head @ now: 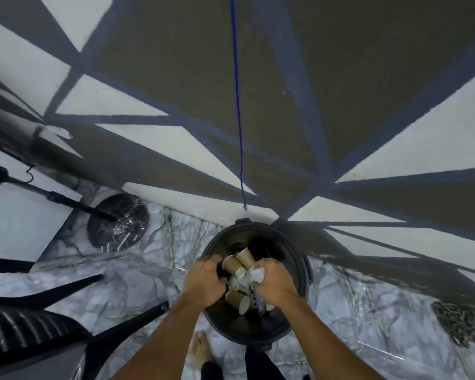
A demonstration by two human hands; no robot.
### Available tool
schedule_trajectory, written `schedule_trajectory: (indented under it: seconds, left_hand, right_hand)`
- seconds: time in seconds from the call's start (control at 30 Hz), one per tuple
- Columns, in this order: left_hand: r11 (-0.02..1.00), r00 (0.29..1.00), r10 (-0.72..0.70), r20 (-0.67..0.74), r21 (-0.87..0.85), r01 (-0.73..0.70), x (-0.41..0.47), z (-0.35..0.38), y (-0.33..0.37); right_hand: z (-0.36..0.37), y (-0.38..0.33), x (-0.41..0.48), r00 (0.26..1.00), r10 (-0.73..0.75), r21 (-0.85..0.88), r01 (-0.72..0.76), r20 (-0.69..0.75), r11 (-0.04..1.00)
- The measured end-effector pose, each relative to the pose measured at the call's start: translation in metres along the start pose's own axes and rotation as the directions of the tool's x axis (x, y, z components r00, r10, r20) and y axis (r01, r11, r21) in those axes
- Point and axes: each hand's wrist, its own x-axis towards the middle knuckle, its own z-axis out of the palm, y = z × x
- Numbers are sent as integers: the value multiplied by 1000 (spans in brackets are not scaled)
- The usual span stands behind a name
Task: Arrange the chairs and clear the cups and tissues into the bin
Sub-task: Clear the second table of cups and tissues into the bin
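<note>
A round black bin [302, 272] stands on the marble floor right below me. Both hands are over its mouth. My left hand [206, 281] is closed around brown paper cups [237, 260] that tip into the bin. My right hand [273, 281] is clenched on crumpled white tissues [248, 278]. Another brown cup [237, 300] lies lower inside the bin. A black chair [25, 333] with a slatted back and splayed legs stands at the lower left.
A black round stand base [118, 222] with a pole sits at the left on the marble floor [354, 311]. A wall painted in brown, white and blue-grey shapes rises behind the bin. A blue cord [237, 105] hangs down it. My bare foot [202, 349] is beside the bin.
</note>
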Motion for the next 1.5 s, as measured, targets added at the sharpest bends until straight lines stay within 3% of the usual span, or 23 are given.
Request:
schedule_trajectory:
  seconds: [0.17,0.3,0.6,0.73,0.83,1.13,1.5]
  left_hand:
    - [992,978,-112,-179,-75,99,-39,-51,-31]
    - [965,913,-239,-331,-188,184,-93,-94,-78]
    - [853,652,-517,-554,-396,340,-283,-125,-229]
    - [776,562,-631,-534,-437,455,-371,-110,-291]
    - [688,457,-726,-515,-528,498,-430,-93,-331]
    - [401,180,-915,-360,-767,502,-544,-54,-403]
    - [175,-78,-967,-244,-852,494,-596,-81,-506]
  right_hand:
    - [3,-79,-4,980,-194,-89,198,51,976]
    - [23,-159,-22,924,-354,-152,374,144,915]
    - [164,-327,-133,627,-680,-190,773,380,606]
    - [241,-375,-192,520,-720,-228,853,460,470]
    - [296,-398,-234,438,-717,-218,898,543,383]
    - [427,-451,-312,188,-623,-134,982,759,133]
    - [552,-564,-342,-15,-560,63,996,828,68]
